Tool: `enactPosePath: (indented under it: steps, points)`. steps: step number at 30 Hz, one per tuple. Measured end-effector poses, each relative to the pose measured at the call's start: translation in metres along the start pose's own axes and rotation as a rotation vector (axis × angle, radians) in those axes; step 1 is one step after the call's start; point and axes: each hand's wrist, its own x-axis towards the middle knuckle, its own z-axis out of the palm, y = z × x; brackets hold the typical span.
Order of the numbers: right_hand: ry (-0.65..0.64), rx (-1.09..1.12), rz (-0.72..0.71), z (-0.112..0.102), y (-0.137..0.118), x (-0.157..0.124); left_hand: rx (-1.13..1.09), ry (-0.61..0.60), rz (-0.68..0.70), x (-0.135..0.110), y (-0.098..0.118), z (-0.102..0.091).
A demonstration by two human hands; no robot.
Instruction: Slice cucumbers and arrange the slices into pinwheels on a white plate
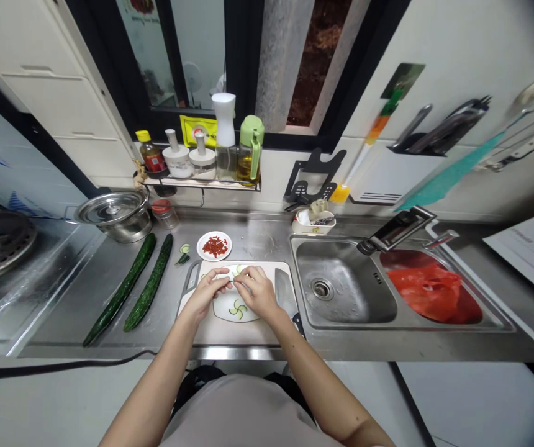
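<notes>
Both hands meet over a white plate [223, 313] that lies on a cutting board [267, 335]. My left hand [207, 294] and my right hand [257, 292] pinch a small, thin, dark-edged piece between their fingertips, which looks like a cucumber slice [231, 282]. Below the fingers, several cucumber slices [238, 310] form a pinwheel on the plate. More slices [238, 270] show near its far rim, partly covered by my hands. A knife [284, 292] rests on the board's right side, its dark handle pointing toward me.
Two whole cucumbers [148, 292] lie left of the board. Behind it stand a small dish of red bits [215, 246] and cucumber offcuts [184, 253]. A lidded steel pot [118, 214] is at the back left; a double sink [346, 285] is on the right, a red bag [428, 288] in its far basin.
</notes>
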Motion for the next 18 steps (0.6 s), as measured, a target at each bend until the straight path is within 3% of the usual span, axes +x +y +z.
enactPosePath:
  steps: [6, 11, 18]
  points:
    - [-0.037, 0.004, 0.005, 0.001, -0.0003, -0.0008, 0.005, 0.044, 0.042, -0.0001, 0.002, 0.0015]
    - [-0.061, 0.019, 0.019, 0.0013, -0.0027, -0.0001, -0.017, 0.033, 0.14, -0.0023, 0.0038, 0.002]
    - [-0.105, 0.056, 0.038, 0.0012, -0.0056, 0.0027, -0.021, -0.023, 0.176, -0.0047, 0.0048, -0.0004]
